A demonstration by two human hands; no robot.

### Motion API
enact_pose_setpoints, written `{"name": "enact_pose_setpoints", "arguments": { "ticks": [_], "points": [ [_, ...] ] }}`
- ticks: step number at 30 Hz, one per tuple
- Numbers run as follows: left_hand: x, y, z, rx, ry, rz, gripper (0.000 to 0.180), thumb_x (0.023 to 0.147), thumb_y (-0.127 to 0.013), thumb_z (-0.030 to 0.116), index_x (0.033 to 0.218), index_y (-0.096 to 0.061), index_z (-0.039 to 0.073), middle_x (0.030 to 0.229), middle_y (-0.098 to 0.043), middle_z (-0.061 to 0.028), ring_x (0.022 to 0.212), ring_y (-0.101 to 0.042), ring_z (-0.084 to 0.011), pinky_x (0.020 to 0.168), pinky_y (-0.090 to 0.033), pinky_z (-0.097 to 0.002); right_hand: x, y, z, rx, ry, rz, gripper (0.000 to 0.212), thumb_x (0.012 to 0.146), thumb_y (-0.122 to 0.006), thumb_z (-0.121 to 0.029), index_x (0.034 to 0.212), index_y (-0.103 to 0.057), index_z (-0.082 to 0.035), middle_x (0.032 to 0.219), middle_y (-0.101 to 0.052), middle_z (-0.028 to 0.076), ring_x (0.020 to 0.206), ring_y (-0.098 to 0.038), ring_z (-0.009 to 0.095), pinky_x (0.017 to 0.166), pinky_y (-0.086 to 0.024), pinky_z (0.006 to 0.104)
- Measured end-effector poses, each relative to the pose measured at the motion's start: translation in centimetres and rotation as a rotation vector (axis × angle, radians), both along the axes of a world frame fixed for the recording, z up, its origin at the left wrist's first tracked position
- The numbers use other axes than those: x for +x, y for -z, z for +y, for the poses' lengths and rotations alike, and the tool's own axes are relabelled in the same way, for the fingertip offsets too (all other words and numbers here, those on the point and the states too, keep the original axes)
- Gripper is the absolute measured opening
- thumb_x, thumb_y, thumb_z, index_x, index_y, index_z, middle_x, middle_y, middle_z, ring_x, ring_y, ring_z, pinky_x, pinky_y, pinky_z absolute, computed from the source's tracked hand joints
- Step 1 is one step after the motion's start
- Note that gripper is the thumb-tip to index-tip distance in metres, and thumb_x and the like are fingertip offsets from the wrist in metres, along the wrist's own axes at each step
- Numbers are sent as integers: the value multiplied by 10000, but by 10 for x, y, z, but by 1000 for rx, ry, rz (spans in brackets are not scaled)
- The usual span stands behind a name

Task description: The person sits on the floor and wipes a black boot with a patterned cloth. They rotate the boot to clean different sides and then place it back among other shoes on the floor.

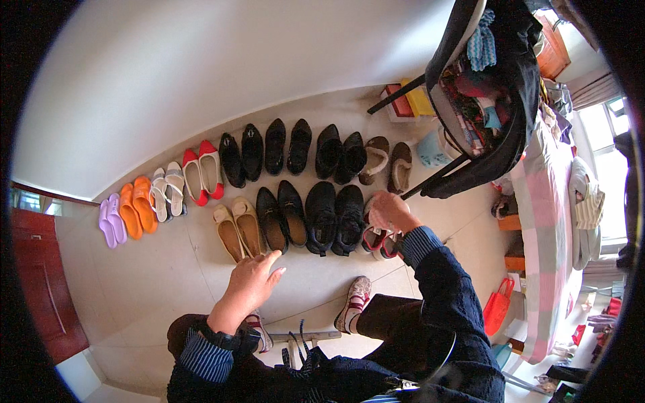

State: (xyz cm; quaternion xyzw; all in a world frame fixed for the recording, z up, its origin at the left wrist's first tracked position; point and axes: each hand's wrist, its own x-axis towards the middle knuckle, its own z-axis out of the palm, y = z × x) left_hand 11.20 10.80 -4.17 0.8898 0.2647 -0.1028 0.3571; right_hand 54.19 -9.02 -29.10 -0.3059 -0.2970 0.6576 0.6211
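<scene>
My right hand [392,211] reaches down at the right end of the front shoe row, its fingers bent over a pair of red and pale sneakers [374,239] and closed on them. The hand hides most of this pair. My left hand [245,290] hovers just in front of the beige flats [247,227], fingers apart and nothing in it. Beside those flats stand black slip-on shoes [293,215], then black sneakers [321,218] next to the pair under my right hand.
Behind runs a longer row: purple slippers [113,220], orange slippers [138,208], sandals [167,193], red-toed flats [201,173], several black pairs and brown fleece-lined shoes [400,168]. A black chair [463,154] piled with cloth stands right, near a bed [544,242] and red bag [498,307].
</scene>
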Motion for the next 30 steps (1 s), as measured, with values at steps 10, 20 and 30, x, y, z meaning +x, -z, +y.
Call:
{"name": "enact_pose_setpoints", "arguments": {
  "ticks": [10, 20, 30],
  "points": [
    [-5, 8, -12, 38, 112, -58, 413, 982, -649, 298, 1314, -587, 60, 1057, -712, -207, 986, -677, -381, 945, -510, -487, -16, 68, 39, 98, 113, 207, 316, 911, -592, -287, 1118, -643, -53, 963, -707, 79, 867, -662, 230, 724, -508, 393],
    [-3, 12, -14, 7, 136, -23, 417, 958, -677, 298, 1303, -590, 80, 1089, -702, -197, 1017, -668, -405, 1035, -477, -546, -25, -8, 121, -634, -470, -2164, 353, 1011, -533, -143, 1360, -574, -110, 1172, -622, 43, 1199, -511, 243, 921, -489, 343],
    [-4, 5, -14, 24, 175, -60, 406, 985, -647, 307, 1303, -577, 65, 1030, -708, -191, 995, -690, -375, 1004, -483, -569, 42, 115, 110, -750, -19, -2220, 226, 983, -601, -189, 1127, -666, -28, 1033, -699, 102, 954, -684, 334, 800, -572, 440]
  ]
}}
